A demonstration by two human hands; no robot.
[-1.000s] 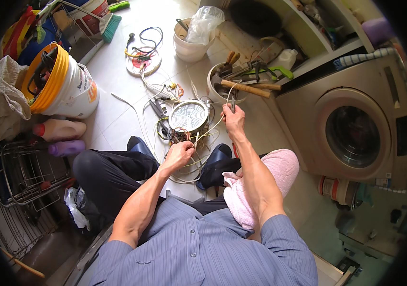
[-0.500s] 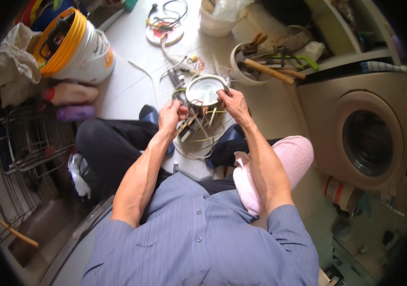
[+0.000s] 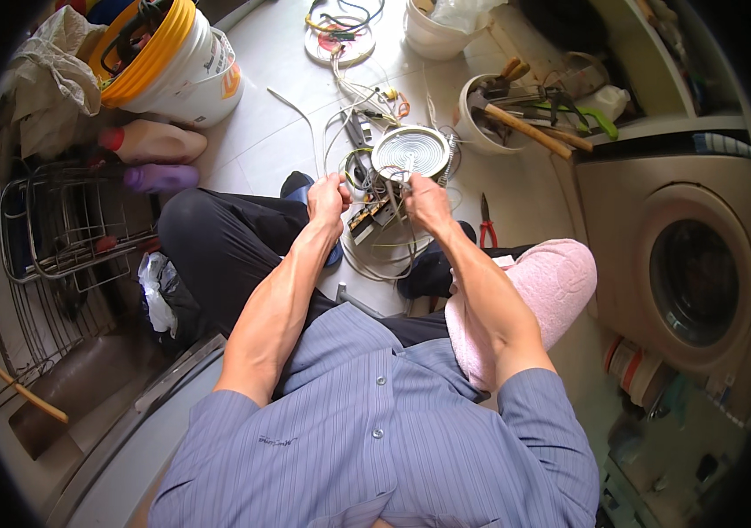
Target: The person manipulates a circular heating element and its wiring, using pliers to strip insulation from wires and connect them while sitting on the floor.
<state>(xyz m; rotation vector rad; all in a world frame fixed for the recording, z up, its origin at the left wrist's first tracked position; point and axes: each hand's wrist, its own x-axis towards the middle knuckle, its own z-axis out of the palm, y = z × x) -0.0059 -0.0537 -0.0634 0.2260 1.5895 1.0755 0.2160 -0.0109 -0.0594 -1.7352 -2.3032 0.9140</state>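
Between my feet lies a tangle of wires [image 3: 360, 173] with a white round disc [image 3: 410, 151] marked by concentric rings. My left hand [image 3: 329, 198] is closed at the tangle's left side, its fingertips pinching what looks like a thin wire. At the lower edge of the disc, my right hand [image 3: 428, 204] is closed too; its fingertips are partly hidden, and what they grip among the wires is unclear. Below the disc sits a dark and yellowish slotted part [image 3: 370, 220]. Red-handled pliers [image 3: 487, 227] lie on the floor right of my right hand.
A white bucket with a yellow rim [image 3: 183, 70] and two bottles [image 3: 162, 143] stand left. Ahead is a pail of tools [image 3: 472, 114] with wooden handles sticking out. A washing machine [image 3: 604, 207] is at right. A pink towel [image 3: 551, 277] covers my right knee.
The dark tool at my right fingertips is gone from them, and red-handled pliers now show on the floor. My right hand has come lower and closer to my left. The whole view has shifted.
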